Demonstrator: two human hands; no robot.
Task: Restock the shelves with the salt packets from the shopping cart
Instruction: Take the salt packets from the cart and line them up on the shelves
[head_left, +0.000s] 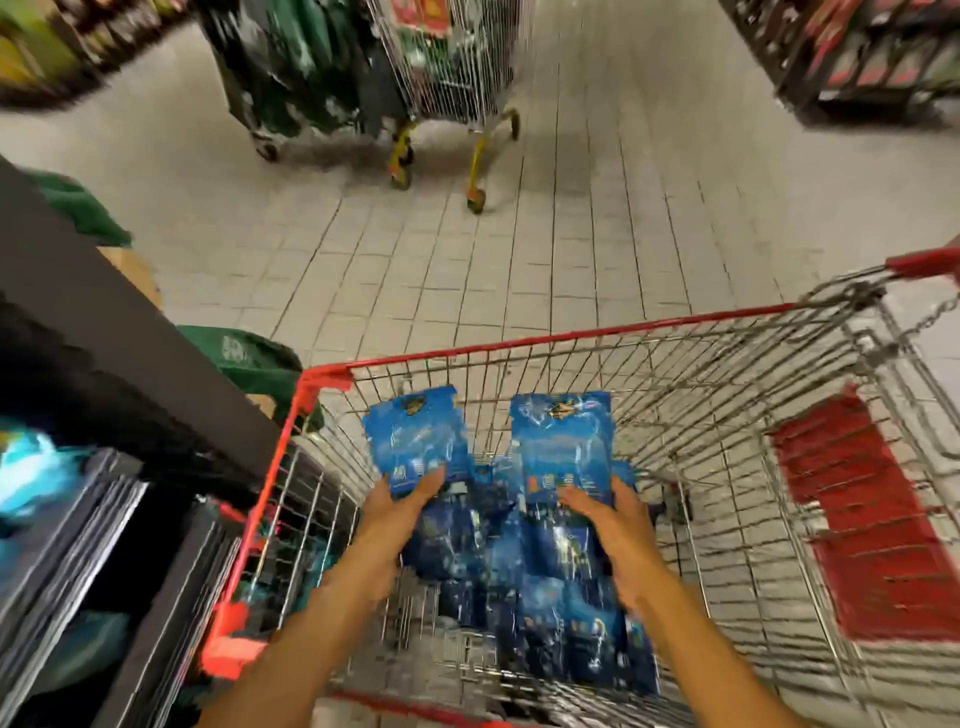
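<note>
A red-rimmed wire shopping cart (571, 338) stands in front of me with several blue salt packets (519, 587) piled in its basket. My left hand (395, 514) grips the lower edge of one blue salt packet (413, 436), lifted above the pile. My right hand (613, 535) grips a second blue salt packet (563, 441) in the same way, beside the first. Both packets stand upright, side by side, inside the cart. The picture is blurred by motion.
A dark shelf unit (104, 322) runs along the left, touching the cart's side, with blurred goods on its lower levels. A second wire cart (457, 78) stands farther down the tiled aisle. The cart's red child seat flap (872, 519) is at the right. More shelves (872, 57) stand at the far right.
</note>
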